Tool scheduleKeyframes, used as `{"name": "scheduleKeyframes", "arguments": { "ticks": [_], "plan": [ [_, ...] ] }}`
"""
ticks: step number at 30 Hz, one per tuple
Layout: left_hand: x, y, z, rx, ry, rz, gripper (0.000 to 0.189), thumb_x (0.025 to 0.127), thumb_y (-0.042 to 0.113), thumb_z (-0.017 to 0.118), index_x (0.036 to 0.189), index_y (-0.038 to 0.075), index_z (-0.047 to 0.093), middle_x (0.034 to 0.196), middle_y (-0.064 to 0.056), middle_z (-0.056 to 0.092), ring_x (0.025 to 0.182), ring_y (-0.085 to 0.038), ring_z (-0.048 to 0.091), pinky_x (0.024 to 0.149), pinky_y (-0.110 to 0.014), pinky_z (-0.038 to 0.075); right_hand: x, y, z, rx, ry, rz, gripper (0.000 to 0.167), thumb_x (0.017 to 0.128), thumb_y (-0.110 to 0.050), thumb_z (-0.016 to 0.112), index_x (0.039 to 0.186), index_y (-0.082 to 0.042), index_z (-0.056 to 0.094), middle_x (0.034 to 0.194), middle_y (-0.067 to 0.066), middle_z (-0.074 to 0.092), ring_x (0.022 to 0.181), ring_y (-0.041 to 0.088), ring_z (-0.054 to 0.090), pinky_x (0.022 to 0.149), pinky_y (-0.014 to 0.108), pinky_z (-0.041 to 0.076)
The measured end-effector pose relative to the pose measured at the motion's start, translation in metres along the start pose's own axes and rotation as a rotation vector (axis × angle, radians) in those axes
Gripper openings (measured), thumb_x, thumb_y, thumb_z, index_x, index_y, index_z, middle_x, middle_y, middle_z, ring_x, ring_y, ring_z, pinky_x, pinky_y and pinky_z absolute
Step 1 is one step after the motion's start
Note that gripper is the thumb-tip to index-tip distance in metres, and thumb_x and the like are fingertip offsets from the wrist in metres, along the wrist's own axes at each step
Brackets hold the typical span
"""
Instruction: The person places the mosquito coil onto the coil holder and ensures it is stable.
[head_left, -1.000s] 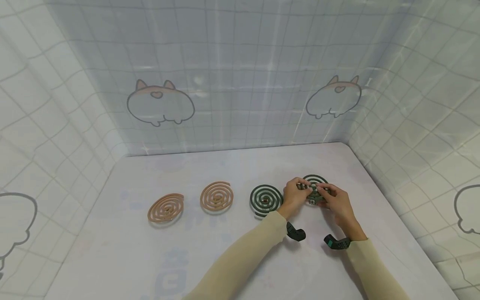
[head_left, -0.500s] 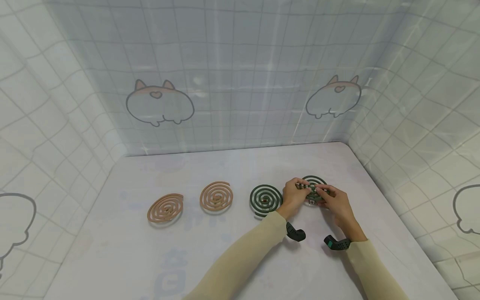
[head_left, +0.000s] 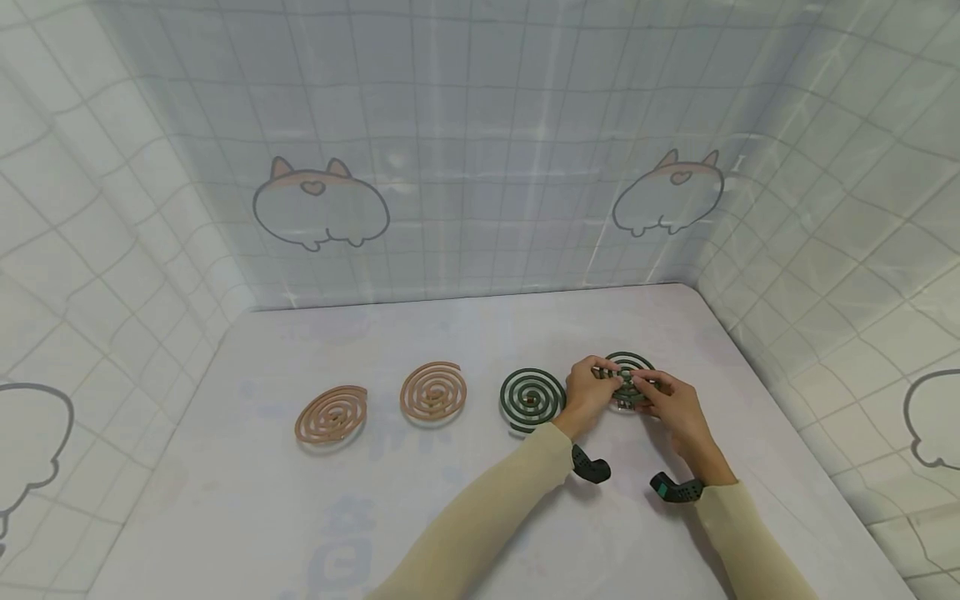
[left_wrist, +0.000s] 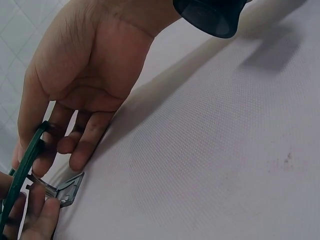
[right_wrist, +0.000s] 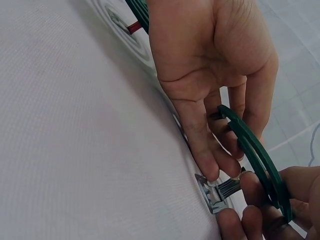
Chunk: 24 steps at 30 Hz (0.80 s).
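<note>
Both hands work at a green mosquito coil (right_wrist: pixel 251 157) at the right of the table. My left hand (head_left: pixel 587 390) has its thumb and finger curled at the coil's left side. At its right side my right hand (head_left: pixel 672 404) pinches it with thumb and finger. Under the coil's middle, a small metal stand (right_wrist: pixel 212 195) rests at the table, with fingertips of both hands close about it; in the left wrist view this stand (left_wrist: pixel 70 190) shows beside the fingers. Fingers hide parts of the coil's rings. A second green coil (head_left: pixel 532 396) lies just left of my left hand.
Two brown mosquito coils lie further left, one brown coil (head_left: pixel 432 393) near the middle and another brown coil (head_left: pixel 332 415) at the far left. Under the second green coil a red piece (right_wrist: pixel 134 27) shows. Tiled-pattern curtains (head_left: pixel 487 167) surround the white table (head_left: pixel 262 517).
Both hands stay at the same coil; it has shifted very slightly between the fingers. The other coils have not moved.
</note>
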<state>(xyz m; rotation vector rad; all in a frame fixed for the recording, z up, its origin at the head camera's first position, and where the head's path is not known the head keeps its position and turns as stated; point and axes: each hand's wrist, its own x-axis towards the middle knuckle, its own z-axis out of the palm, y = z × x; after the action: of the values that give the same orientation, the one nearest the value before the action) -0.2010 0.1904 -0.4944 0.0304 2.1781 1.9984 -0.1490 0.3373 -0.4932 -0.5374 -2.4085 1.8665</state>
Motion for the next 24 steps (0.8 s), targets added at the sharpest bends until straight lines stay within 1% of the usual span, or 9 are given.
{"name": "scheduleKeyframes", "arguments": {
  "ticks": [7,14,19,24],
  "plan": [
    [-0.0016,-0.0003,-0.0025,-0.004,-0.04,0.009,0.013,0.088,0.005,0.079,0.095,0.015,0.076,0.077,0.003,0.059,0.068,-0.009,0.052,0.063,-0.026,0.045,-0.0001,0.0045,-0.001,-0.003,-0.007,-0.02,0.041,0.105,-0.025,0.064,0.135,0.002,0.061,0.123,0.013,0.063,0.085,0.013,0.069,0.078,0.026,0.059],
    [-0.0016,-0.0012,-0.0027,-0.021,-0.081,0.02,0.013,0.089,0.003,0.078,0.099,0.012,0.076,0.079,0.001,0.061,0.064,-0.01,0.055,0.058,-0.024,0.05,0.0,0.0065,-0.0036,0.036,-0.015,-0.034,0.039,0.104,-0.022,0.064,0.133,0.003,0.062,0.122,0.009,0.062,0.09,0.011,0.068,0.079,0.027,0.06],
    [-0.0006,-0.0021,-0.0024,-0.007,-0.078,0.033,0.013,0.089,0.004,0.078,0.098,0.014,0.076,0.079,0.002,0.06,0.067,-0.008,0.053,0.06,-0.023,0.047,0.0001,0.0091,-0.0062,0.04,-0.022,-0.044,0.041,0.104,-0.024,0.065,0.134,0.003,0.061,0.12,0.006,0.063,0.093,0.01,0.067,0.081,0.028,0.06],
    [-0.0004,-0.0028,-0.0026,-0.006,-0.077,0.034,0.013,0.089,0.004,0.079,0.097,0.014,0.076,0.079,0.003,0.059,0.069,-0.008,0.051,0.062,-0.024,0.045,-0.0008,0.0097,-0.0068,0.051,-0.026,-0.043,0.043,0.103,-0.027,0.067,0.133,0.002,0.062,0.117,0.0,0.064,0.093,0.009,0.067,0.081,0.027,0.059]
  ]
}}
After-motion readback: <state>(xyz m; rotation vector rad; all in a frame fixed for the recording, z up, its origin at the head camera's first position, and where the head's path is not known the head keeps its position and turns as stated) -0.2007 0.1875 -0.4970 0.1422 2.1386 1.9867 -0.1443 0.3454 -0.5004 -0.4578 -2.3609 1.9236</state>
